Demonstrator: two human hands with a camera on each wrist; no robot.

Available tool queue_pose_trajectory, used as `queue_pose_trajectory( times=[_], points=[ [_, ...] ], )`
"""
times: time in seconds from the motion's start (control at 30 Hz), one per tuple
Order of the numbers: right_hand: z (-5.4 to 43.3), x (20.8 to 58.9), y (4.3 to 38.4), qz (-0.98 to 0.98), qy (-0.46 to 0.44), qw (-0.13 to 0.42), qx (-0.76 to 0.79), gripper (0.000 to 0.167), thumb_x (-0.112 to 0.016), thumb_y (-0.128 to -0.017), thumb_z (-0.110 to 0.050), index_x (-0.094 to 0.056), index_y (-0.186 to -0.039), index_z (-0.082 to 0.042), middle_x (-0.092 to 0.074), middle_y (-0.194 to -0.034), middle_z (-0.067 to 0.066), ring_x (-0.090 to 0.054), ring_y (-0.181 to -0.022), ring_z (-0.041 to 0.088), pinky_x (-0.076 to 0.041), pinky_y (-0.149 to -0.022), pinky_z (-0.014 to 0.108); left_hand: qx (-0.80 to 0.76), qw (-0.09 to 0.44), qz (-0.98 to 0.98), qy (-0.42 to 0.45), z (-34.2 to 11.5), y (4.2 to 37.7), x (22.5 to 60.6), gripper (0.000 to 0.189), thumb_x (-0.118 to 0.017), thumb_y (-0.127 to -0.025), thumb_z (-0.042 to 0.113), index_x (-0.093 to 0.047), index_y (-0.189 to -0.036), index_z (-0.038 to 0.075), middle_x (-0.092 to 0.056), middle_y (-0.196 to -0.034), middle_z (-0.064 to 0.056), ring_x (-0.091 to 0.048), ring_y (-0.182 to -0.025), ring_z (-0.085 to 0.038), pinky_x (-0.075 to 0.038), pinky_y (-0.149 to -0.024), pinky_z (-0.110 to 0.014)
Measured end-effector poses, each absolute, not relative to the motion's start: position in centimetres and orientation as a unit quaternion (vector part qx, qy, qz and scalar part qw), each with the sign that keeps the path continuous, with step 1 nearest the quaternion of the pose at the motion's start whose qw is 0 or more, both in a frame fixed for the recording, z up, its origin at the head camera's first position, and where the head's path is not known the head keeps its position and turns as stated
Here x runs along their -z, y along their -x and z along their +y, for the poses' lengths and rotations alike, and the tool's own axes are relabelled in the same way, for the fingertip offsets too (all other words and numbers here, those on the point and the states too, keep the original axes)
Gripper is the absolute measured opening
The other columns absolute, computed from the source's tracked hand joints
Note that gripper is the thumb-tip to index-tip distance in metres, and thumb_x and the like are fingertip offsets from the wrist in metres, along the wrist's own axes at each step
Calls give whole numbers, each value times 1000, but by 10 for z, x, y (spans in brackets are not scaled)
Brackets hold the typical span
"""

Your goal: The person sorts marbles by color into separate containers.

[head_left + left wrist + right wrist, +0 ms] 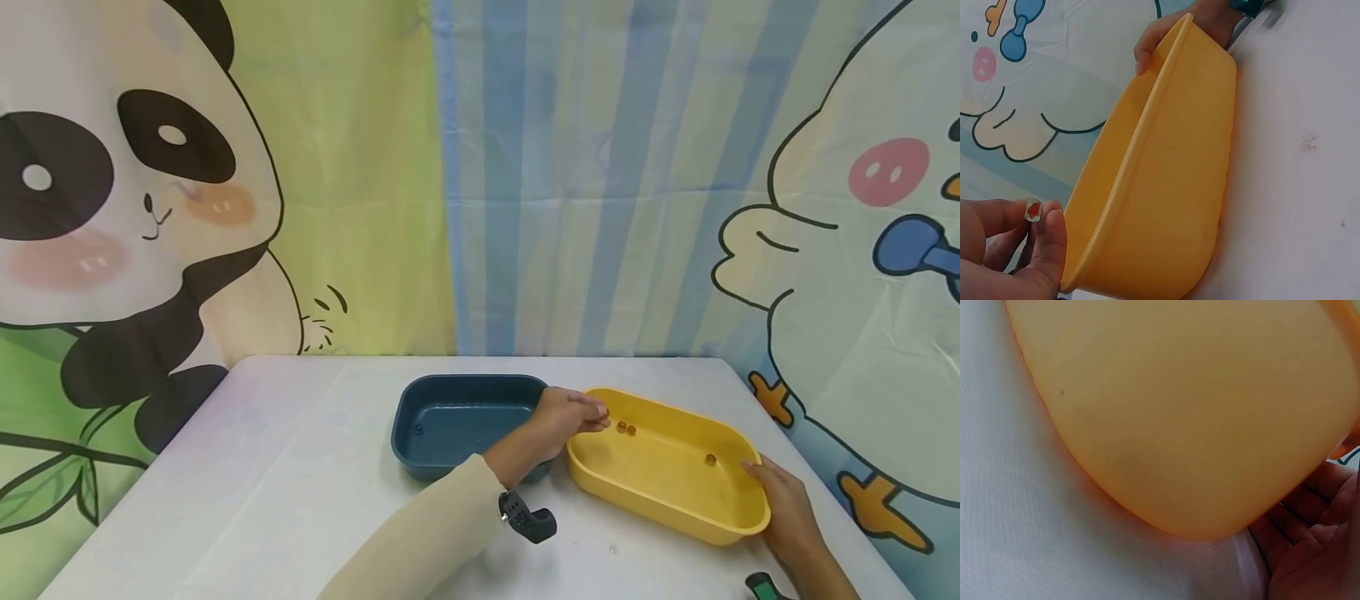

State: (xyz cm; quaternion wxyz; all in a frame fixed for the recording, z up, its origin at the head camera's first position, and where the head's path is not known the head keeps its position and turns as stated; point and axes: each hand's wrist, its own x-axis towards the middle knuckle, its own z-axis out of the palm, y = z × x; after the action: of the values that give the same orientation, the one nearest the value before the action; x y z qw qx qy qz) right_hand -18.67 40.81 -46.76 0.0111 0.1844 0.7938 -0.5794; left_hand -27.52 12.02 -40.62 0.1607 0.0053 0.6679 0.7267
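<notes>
My left hand (561,421) reaches over the left end of a yellow plastic basin (660,508). Between its thumb and fingertips it pinches a small glass marble (1034,210), clear with an orange-red core. At the basin's right end my right hand (791,508) grips the rim, thumb over the edge and fingers along the outer wall; the right wrist view has these fingers (1310,512) beside the basin's rounded corner. Inside the basin lie a pair of amber marbles (632,430) near the left hand and a single marble (710,459) farther right.
A dark blue basin (450,400) stands left of the yellow one, under the left forearm, with a small marble (418,429) inside. Both basins sit on a white-covered table (262,467). Behind it hangs a printed curtain (375,167).
</notes>
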Motion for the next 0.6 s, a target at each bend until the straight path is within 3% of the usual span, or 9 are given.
queue_pose_trajectory(
  times=[0.07,0.47,0.6],
  points=[
    [408,467,186,794,-181,11,580,64,-23,-105,-36,-6,-152,4,-14,-156,25,-41,-79,-25,-50,-76,10,-725,157,670,-1,121,277,407,4,-70,-85,-5,-71,-88,-4,-70,-77,-10,-71,-71,-20,-58,-78,-38],
    [407,465,186,791,-181,20,585,63,-23,-105,-36,-4,-152,3,-12,-158,22,-39,-82,-23,-50,-80,11,-727,136,672,26,127,279,405,7,-74,-82,-5,-68,-84,-1,-69,-75,-10,-70,-68,-21,-59,-76,-39],
    [408,465,186,786,-177,18,592,63,-24,-106,-36,-5,-152,2,-11,-158,21,-39,-83,-23,-50,-81,11,-713,123,688,57,129,278,401,4,-71,-85,-3,-69,-83,-1,-68,-72,-10,-70,-64,-19,-59,-75,-37]
  ],
)
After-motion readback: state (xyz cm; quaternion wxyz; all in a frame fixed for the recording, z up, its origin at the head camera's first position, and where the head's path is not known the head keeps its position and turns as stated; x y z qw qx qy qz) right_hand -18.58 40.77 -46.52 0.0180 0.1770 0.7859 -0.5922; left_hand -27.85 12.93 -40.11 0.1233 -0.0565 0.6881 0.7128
